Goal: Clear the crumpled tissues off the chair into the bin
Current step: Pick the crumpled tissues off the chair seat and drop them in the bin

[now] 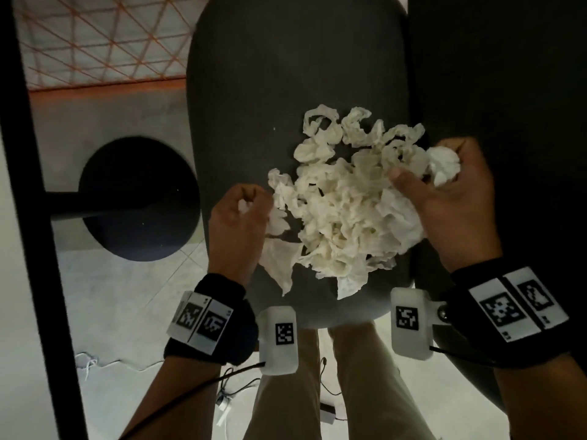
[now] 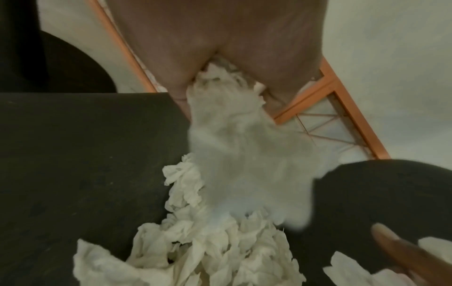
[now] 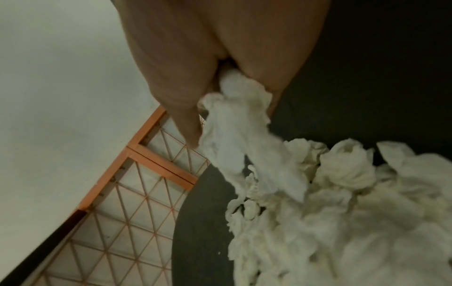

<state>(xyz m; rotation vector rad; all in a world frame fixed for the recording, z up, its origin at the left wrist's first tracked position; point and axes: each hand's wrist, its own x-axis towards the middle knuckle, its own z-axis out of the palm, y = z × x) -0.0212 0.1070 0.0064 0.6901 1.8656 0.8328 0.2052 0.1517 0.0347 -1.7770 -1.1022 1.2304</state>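
Observation:
A heap of crumpled white tissues [image 1: 343, 204] lies on the near half of a dark grey chair seat [image 1: 270, 74]. My left hand [image 1: 238, 214] is at the heap's left edge, its fingers curled round a tissue [image 2: 234, 147] that hangs from them in the left wrist view. My right hand [image 1: 451, 188] is at the heap's right edge and grips a wad of tissue [image 1: 443, 165]; the right wrist view shows that tissue [image 3: 242, 131] trailing from the fingers down to the pile [image 3: 354, 222]. No bin is visible.
The chair's dark backrest [image 1: 508, 90] rises on the right. A black round table base [image 1: 139, 198] and a black post [image 1: 38, 217] stand on the floor to the left. An orange-framed mesh panel [image 1: 101, 39] lies at the far left. Cables [image 1: 228, 389] trail by my legs.

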